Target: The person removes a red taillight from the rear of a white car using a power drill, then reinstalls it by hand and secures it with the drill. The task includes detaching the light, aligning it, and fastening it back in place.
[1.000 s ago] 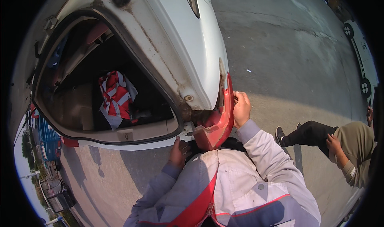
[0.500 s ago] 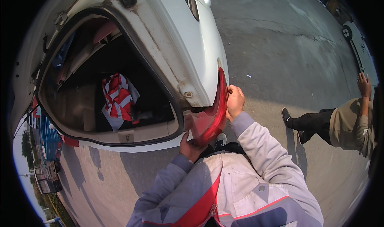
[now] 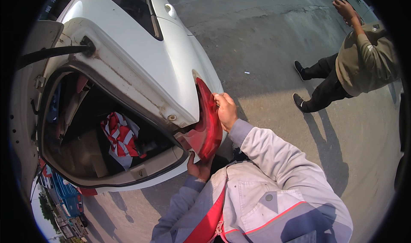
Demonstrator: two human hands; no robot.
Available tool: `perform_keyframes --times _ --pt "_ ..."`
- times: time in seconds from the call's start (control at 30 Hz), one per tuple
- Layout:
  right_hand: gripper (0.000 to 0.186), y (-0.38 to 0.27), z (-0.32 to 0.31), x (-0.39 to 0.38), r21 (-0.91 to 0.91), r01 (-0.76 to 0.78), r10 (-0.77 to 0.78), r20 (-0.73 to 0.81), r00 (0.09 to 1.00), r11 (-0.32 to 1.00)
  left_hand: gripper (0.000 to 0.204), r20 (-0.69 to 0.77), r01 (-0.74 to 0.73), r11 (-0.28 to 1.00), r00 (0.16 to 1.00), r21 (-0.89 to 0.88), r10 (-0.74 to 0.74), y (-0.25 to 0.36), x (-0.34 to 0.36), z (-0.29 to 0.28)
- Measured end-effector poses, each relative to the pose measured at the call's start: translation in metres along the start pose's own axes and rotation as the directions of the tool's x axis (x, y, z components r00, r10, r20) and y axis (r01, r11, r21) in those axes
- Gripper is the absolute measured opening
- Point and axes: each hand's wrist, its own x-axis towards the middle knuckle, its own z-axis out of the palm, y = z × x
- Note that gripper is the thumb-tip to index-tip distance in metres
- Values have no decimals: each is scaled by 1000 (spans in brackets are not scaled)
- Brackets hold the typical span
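A red tail light point(image 3: 209, 125) with a clear inner section sits at the rear corner of a white car point(image 3: 180, 72). A dark gap shows between its inner edge and the body panel. My right hand point(image 3: 226, 111) grips the outer edge of the light, with thumb and fingertips closed on it. Underneath, my left hand point(image 3: 199, 167) holds the lower end, its thumb up beside the clear section; part of its fingers is hidden behind the light. The back of the light cannot be seen.
The open trunk point(image 3: 141, 173) lies to the left, with red-and-white striped cloth point(image 3: 120, 136) inside. A black strut point(image 3: 55, 54) leads to the raised lid. At the right stands another person point(image 3: 364, 63) on the concrete. A blue vehicle point(image 3: 68, 196) is at the far left.
My view has turned, so the car and tail light appear further left and the other person higher up. Both my hands keep their hold on the tail light.
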Motion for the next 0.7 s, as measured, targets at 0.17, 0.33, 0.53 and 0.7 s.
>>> perform_keyframes --times 0.17,0.33,0.53,0.7 --pt "24 -5 5 -5 -39 63 -62 21 998 997 72 -28 120 985 992 -127 -124 2 10 -16" --pt "29 -15 13 -1 -147 96 -89 60 994 984 60 22 194 959 981 -209 -193 6 16 -20" --pt "28 -25 20 -5 -161 77 -72 41 997 984 57 2 240 958 970 -155 -243 16 19 -26" --pt "27 -19 18 -6 -211 146 -134 67 989 967 56 19 234 966 972 -113 -234 14 17 -28"
